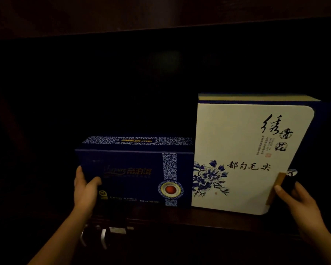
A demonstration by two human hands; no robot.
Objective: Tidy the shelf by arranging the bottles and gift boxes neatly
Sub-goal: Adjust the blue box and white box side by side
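Gripping at lower left: left hand point(84, 190), clasped round the dark blue gift box point(136, 175) edge. Box stood lower centre, touching the white gift box point(243, 159). Lower right: right hand point(294, 199) pinched its edge. Risk: uneven pushing could tip either box off the shelf point(218, 217).

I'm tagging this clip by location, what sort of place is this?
Likely a dim wooden display cabinet, home or shop: a dark wooden shelf board carries two upright gift boxes, a dark blue patterned cardboard box and a taller white box with blue flowers.
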